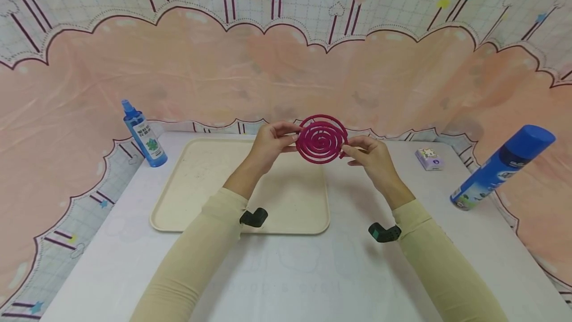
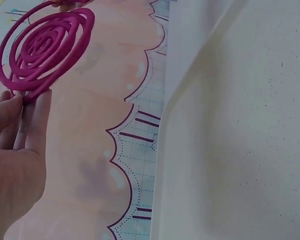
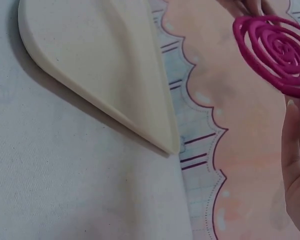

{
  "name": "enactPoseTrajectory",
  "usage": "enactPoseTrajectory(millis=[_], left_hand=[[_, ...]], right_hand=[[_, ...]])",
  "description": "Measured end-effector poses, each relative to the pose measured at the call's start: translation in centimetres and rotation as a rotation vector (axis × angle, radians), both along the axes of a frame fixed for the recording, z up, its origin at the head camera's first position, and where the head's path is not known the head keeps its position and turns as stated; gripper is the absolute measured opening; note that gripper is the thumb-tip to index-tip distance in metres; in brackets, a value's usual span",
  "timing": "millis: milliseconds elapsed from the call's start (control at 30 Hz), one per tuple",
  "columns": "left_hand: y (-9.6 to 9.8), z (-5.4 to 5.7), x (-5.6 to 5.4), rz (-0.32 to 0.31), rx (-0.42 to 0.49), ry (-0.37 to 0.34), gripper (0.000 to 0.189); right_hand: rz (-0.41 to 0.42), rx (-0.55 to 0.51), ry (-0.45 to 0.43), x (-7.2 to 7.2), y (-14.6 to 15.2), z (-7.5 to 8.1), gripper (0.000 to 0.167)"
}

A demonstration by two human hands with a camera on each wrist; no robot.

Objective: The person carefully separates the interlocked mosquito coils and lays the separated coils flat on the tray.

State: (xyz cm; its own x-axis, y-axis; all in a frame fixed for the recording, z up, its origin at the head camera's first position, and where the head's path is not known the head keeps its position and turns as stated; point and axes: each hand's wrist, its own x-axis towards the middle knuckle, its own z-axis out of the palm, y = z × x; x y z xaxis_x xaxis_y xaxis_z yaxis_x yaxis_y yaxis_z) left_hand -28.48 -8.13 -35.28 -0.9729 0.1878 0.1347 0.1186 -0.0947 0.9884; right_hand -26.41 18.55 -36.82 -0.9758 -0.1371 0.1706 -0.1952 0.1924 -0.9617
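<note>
A magenta mosquito coil [image 1: 322,144] is held up in the air above the tray's back right part. It looks like two spirals nested together, with an outer loop standing slightly apart at the top. My left hand [image 1: 269,147] pinches its left edge between thumb and fingers. On the opposite edge, the thumb and fingers of my right hand [image 1: 372,155] pinch the coil near its lower right. In the left wrist view the coil [image 2: 40,47] appears tilted above the left fingertips. The right wrist view has the coil [image 3: 282,50] partly cut off by the frame edge.
A beige tray [image 1: 214,198] lies on the white table [image 1: 286,277]. At the back left stands a blue spray bottle [image 1: 145,135]. To the right are a small purple-and-white box [image 1: 430,159] and a tall blue aerosol can [image 1: 500,170]. A patterned curtain [image 1: 250,78] hangs behind.
</note>
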Motion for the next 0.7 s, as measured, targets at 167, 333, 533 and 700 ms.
enactPoseTrajectory(millis=[167,333,533,700], left_hand=[[0.02,-0.04,0.10,0.005,-0.020,0.021,0.028],[-0.06,0.02,0.22,-0.011,-0.019,0.010,0.030],[-0.32,-0.20,0.08,-0.066,-0.042,0.007,0.029],[-0.47,-0.27,0.06,-0.065,-0.277,0.159,0.028]], right_hand=[[0.004,0.009,0.008,-0.01,-0.11,-0.04,0.014],[-0.011,0.006,0.013,-0.03,-0.14,-0.27,0.015],[-0.017,-0.014,-0.045,-0.06,-0.01,-0.34,0.017],[-0.016,-0.078,-0.108,-0.05,0.43,-0.20,0.017]])
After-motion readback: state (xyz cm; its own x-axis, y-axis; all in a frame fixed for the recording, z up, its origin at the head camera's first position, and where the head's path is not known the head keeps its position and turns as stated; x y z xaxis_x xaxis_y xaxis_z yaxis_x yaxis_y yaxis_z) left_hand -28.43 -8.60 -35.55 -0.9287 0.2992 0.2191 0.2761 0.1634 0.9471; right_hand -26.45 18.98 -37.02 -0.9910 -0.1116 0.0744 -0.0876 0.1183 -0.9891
